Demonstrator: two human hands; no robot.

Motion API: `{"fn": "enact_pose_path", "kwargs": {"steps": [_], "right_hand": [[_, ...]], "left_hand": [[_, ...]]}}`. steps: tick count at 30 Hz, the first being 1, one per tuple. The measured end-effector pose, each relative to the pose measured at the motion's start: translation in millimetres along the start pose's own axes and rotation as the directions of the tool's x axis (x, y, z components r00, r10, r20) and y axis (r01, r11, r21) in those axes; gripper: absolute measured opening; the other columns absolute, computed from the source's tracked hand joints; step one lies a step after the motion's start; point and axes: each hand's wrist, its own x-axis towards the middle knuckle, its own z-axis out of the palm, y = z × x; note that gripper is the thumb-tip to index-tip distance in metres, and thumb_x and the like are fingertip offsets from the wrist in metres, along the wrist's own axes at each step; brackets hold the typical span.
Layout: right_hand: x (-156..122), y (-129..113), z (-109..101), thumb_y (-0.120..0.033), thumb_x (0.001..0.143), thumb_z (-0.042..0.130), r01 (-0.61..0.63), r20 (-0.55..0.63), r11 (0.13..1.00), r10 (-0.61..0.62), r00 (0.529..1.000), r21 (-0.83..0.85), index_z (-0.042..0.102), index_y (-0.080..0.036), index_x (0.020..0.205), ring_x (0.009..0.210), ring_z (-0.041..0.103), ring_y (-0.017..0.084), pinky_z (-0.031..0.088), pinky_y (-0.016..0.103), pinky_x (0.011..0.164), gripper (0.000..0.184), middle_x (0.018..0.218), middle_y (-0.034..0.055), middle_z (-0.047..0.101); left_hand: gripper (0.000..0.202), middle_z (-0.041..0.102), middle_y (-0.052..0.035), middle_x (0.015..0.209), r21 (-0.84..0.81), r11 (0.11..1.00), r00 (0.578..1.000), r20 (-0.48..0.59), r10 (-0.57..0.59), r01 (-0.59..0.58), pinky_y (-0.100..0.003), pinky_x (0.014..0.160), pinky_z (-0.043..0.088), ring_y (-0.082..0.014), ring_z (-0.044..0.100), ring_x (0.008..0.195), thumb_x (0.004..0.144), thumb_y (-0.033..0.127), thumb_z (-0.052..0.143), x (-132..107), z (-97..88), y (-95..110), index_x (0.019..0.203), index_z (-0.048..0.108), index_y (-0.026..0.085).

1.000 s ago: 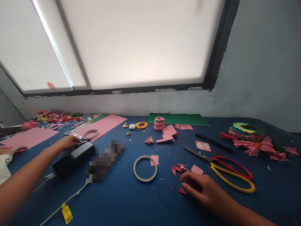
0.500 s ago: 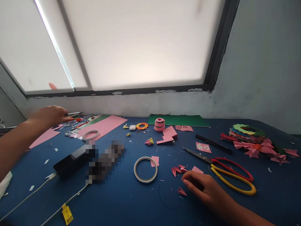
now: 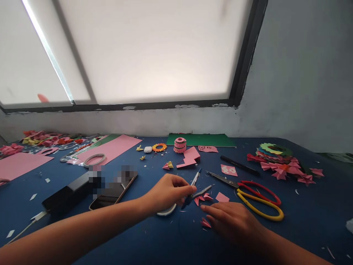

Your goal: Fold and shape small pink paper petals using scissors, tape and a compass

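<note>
My left hand (image 3: 171, 188) grips a drawing compass (image 3: 203, 191) near its top, the fingers closed round it. One leg is grey metal; a blue-and-white pen (image 3: 196, 177) forms the other, angled up and away. Beside it, my right hand (image 3: 234, 221) rests low over the table with its fingers stretched out, holding nothing that I can see. Small folded pink paper pieces (image 3: 205, 223) lie by its fingertips. Just beyond is a pink paper square (image 3: 222, 197). Under my left hand a tape roll (image 3: 167, 211) is partly hidden.
Open-bladed scissors (image 3: 259, 198) with red and yellow handles lie right of my hands. A black pen (image 3: 239, 165) lies behind them. Paper flowers (image 3: 284, 167) are heaped at the right. A phone (image 3: 110, 193) and black device (image 3: 68, 191) lie left, near pink sheets (image 3: 113, 147).
My left hand has come from the far left to the middle, bringing the compass beside my right hand. My right hand's fingers have straightened. The view has turned slightly left.
</note>
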Motion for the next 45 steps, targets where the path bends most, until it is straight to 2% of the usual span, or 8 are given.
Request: {"fn": "enact_pose_path", "kwargs": {"steps": [15, 22, 25, 29, 32, 34, 38, 45], "right_hand": [[3, 18, -11, -0.013, 0.088, 0.045, -0.112, -0.068, 0.971, 0.099, 0.993, -0.210, 0.046, -0.014, 0.121, 0.063, 0.066, 0.014, 0.051, 0.025, 0.058, 0.034, 0.074, 0.0047, 0.070], [5, 26, -26, -0.033, 0.093, 0.034, -0.336, 0.074, 0.915, 0.359, 0.930, -0.223, 0.062, -0.017, 0.072, 0.054, 0.061, 0.016, 0.042, 0.026, 0.052, 0.039, 0.060, 0.0068, 0.065], [6, 26, -31, -0.037, 0.094, 0.032, -0.462, 0.064, 0.871, 0.477, 0.877, -0.168, 0.058, -0.018, 0.065, 0.047, 0.056, 0.014, 0.039, 0.025, 0.048, 0.044, 0.053, 0.0036, 0.060], [3, 17, -35, -0.041, 0.096, 0.028, -0.653, 0.115, 0.756, 0.646, 0.755, 0.037, 0.061, -0.018, 0.070, 0.045, 0.054, 0.010, 0.041, 0.020, 0.045, 0.048, 0.049, -0.0015, 0.055], [-3, 6, -31, -0.052, 0.090, 0.036, -0.788, 0.268, 0.476, 0.760, 0.592, 0.391, 0.062, -0.017, 0.077, 0.048, 0.054, 0.010, 0.043, 0.020, 0.045, 0.045, 0.056, -0.0007, 0.058], [-7, 0, -27, -0.054, 0.086, 0.043, -0.776, 0.329, 0.321, 0.769, 0.548, 0.543, 0.061, -0.017, 0.079, 0.050, 0.054, 0.010, 0.045, 0.021, 0.048, 0.042, 0.061, 0.0003, 0.060], [-6, -11, -23, -0.046, 0.085, 0.051, -0.696, 0.315, 0.260, 0.749, 0.583, 0.669, 0.060, -0.017, 0.072, 0.055, 0.056, 0.010, 0.047, 0.021, 0.051, 0.034, 0.067, 0.0010, 0.060], [-2, -24, -35, -0.041, 0.087, 0.052, -0.552, 0.148, 0.405, 0.694, 0.704, 0.729, 0.063, -0.020, 0.075, 0.052, 0.057, 0.009, 0.048, 0.018, 0.047, 0.027, 0.061, 0.0008, 0.063]], "left_hand": [[0.027, 0.053, 0.0029, 0.058, -0.379, 0.925, 0.998, 0.070, -0.001, 0.028, -0.025, 0.049, 0.049, -0.0111, 0.055, 0.049, 0.084, 0.043, 0.049, 15, 42.0, -15, 0.080, 0.047, 0.017], [0.034, 0.057, -0.0007, 0.073, -0.244, 0.958, 0.956, 0.212, 0.204, -0.150, -0.027, 0.055, 0.050, -0.0144, 0.058, 0.063, 0.077, 0.049, 0.060, 10, 39.8, 0, 0.087, 0.055, 0.017], [0.031, 0.061, -0.0035, 0.084, 0.170, 0.948, 0.952, 0.191, 0.237, -0.270, -0.027, 0.061, 0.047, -0.0168, 0.058, 0.072, 0.079, 0.048, 0.059, 11, 31.5, -11, 0.088, 0.063, 0.019], [0.027, 0.062, -0.0076, 0.100, 0.512, 0.736, 0.895, 0.304, 0.327, -0.443, -0.032, 0.075, 0.047, -0.0242, 0.058, 0.092, 0.077, 0.036, 0.065, 14, 27.6, -36, 0.098, 0.066, 0.021], [0.021, 0.063, -0.0082, 0.099, 0.537, 0.669, 0.857, 0.354, 0.375, -0.514, -0.031, 0.079, 0.047, -0.0231, 0.059, 0.094, 0.080, 0.031, 0.063, 16, 31.2, -49, 0.097, 0.068, 0.019], [0.018, 0.065, -0.0081, 0.094, 0.531, 0.665, 0.851, 0.348, 0.394, -0.525, -0.029, 0.077, 0.047, -0.0219, 0.060, 0.090, 0.083, 0.031, 0.060, 17, 34.1, -52, 0.092, 0.070, 0.018], [0.018, 0.069, -0.0074, 0.086, 0.405, 0.780, 0.877, 0.279, 0.391, -0.477, -0.028, 0.074, 0.048, -0.0197, 0.063, 0.082, 0.082, 0.031, 0.061, 14, 37.3, -48, 0.091, 0.070, 0.017], [0.020, 0.072, -0.0052, 0.083, -0.073, 0.962, 0.955, 0.117, 0.271, -0.264, -0.027, 0.068, 0.052, -0.0175, 0.066, 0.076, 0.075, 0.034, 0.069, -7, 39.7, -24, 0.087, 0.070, 0.017]]}}
